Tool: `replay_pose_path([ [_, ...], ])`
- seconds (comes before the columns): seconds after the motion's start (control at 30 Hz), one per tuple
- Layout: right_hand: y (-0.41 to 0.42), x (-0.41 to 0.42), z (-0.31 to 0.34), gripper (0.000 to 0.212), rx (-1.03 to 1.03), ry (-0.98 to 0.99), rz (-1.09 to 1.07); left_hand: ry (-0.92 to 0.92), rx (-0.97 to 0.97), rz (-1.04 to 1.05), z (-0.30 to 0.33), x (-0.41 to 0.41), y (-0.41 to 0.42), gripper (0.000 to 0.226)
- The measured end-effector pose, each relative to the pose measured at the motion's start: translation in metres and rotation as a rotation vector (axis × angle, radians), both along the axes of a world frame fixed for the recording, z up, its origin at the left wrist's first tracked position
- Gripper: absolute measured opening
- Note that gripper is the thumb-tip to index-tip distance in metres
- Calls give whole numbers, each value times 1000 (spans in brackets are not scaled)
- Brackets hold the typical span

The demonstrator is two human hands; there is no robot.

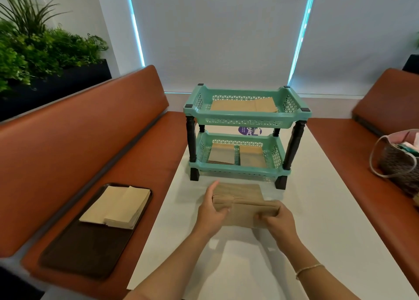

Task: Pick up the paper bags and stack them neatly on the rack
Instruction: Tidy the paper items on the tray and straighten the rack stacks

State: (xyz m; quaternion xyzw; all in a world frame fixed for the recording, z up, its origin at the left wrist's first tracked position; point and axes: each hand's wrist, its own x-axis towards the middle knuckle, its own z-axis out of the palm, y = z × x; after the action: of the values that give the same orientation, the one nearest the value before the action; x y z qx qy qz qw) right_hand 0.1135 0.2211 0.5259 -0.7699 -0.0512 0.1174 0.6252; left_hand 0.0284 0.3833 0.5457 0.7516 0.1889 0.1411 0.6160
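- A long white tabletop [317, 243] runs away from the viewer between two orange padded benches; it gives open room on both sides of the hands and behind them.
- A mint-green plastic two-tier rack with dark posts [246, 118] stands on the tabletop just beyond the hands. Its upper tray holds flat brown bags, and its lower tray holds two short piles side by side.
- The gap between the tiers looks low, so in my judgement a thick bundle pushed in there could catch on the upper tray's front rim and fan out. The top tray, open above, seems the easier way in.
- A dark rectangular tray carrying cream-coloured paper bags [118, 205] lies on the left bench, well apart from the hands; reaching for it means crossing the tabletop edge.
- A stack of brown paper bags [240, 197] lies on the tabletop, near the rack's front feet.
- The left hand [212, 211] grips the stack's left end, forefinger pointing forward; the right hand [277, 218] grips its right end with curled fingers.
- Likely risks: loose sheets sliding out of the middle if the squeeze is uneven, or the bundle knocking the light rack backward.
- A woven handbag [399, 161] sits on the right bench, clear of the path.
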Motion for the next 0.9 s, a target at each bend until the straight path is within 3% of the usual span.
replay_pose_path([
  [0.23, -1, -8, -11, 25, -121, -13, 27, 52, 329, -67, -13, -7, 1, 38],
  [0.37, -3, 0, -6, 20, -125, -13, 25, 77, 346, -82, -2, 2, 3, 20],
  [0.57, -10, 0, -7, 25, -233, 20, 87, 245, 423, -187, -1, 1, 4, 13],
  [0.63, -10, 4, -1, 19, -280, -6, 115, 327, 624, -190, 7, 4, 8, 6],
  [0.7, -9, 9, 12, 18, -283, -37, 179, 358, 910, -230, 19, 9, 9, 20],
  [0.73, -6, 12, 20, 21, -256, -45, 213, 349, 965, -237, 23, 11, 6, 25],
  [0.8, -1, 15, 37, 22, -190, -74, 244, 317, 881, -255, 27, 18, 3, 13],
  [0.83, 1, 16, 45, 23, -140, -79, 224, 304, 731, -243, 27, 20, 2, 13],
  [0.9, 4, 18, 56, 42, 4, -31, 163, 301, 394, -185, 22, 23, 2, 35],
])
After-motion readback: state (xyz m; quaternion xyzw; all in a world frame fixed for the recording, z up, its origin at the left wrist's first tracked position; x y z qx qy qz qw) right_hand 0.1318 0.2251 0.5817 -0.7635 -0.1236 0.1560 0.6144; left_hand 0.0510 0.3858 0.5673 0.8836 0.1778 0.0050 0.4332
